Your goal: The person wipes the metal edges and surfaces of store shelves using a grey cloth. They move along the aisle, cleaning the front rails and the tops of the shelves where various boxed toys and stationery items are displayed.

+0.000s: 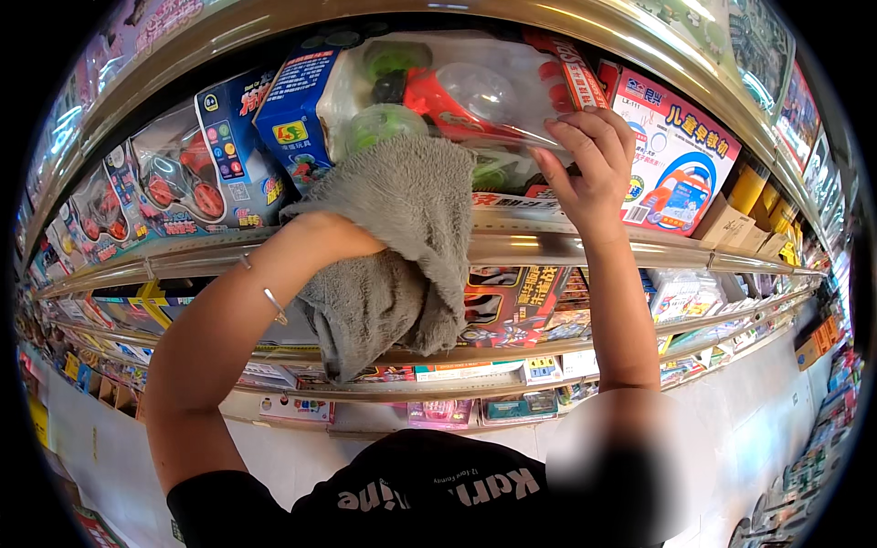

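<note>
A large boxed toy car point(445, 96), red and green behind a clear plastic window, sits on the shelf before me. The box has a blue printed side point(298, 113). A grey plush cloth point(411, 198) drapes over my left hand point(342, 236) and lies against the lower left of the window. Most of that hand's fingers are hidden in its folds. Part of the cloth hangs below the shelf edge. My right hand point(593, 161) holds the box at its right front corner, with thumb and fingers on the plastic and the red printed edge.
Smaller boxed toy cars point(181, 175) line the shelf at left. A pink toy box point(675, 154) stands at right, beside yellow cylinders point(747, 188). Metal shelf rails point(534, 248) cross below the box, and lower shelves hold more packaged goods point(514, 305). Pale floor point(274, 452) lies underneath.
</note>
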The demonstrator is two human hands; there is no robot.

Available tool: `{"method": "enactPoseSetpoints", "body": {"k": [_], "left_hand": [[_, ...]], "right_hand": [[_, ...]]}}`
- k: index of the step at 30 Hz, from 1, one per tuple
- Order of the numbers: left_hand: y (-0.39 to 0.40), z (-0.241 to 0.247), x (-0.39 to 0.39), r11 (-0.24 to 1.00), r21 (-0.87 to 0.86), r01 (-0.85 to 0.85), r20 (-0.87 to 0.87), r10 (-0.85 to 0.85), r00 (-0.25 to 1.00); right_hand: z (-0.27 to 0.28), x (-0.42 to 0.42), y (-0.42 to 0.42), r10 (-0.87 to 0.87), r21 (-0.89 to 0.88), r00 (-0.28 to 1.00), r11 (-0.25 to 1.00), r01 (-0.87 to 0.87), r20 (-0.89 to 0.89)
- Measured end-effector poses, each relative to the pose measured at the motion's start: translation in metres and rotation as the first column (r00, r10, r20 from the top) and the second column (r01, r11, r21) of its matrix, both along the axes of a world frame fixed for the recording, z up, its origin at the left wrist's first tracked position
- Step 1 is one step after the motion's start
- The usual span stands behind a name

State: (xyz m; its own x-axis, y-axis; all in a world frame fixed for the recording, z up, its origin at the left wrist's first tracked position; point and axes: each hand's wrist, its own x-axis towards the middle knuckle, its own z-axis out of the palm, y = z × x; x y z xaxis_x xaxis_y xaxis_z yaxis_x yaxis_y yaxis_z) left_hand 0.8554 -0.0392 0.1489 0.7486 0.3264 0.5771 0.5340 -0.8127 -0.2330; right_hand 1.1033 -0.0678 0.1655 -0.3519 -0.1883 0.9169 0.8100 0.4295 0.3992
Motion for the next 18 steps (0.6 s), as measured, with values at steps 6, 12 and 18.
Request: {"method": "enactPoseSetpoints", "body": {"k": [6,12,18], "left_hand": [[-0.012,0.024,0.013,0.961,0.274,0.031,0.067,-0.051,0.996],[-0.019,0.112,0.091,0.975,0.139,-0.172,-0.251,0.202,0.947],[-0.006,0.115,0.115,0.992,-0.082,-0.100,-0.112,0.090,0.990]], "right_hand": [[-0.003,0.001,-0.002,0.014,-0.009,1.000,1.000,-0.014,0.007],[-0.006,0.005,-0.001,0.041,0.001,0.999,0.999,-0.041,-0.009],[-0.011,0.007,0.011,0.212,-0.100,0.968,0.969,-0.226,-0.137]]}}
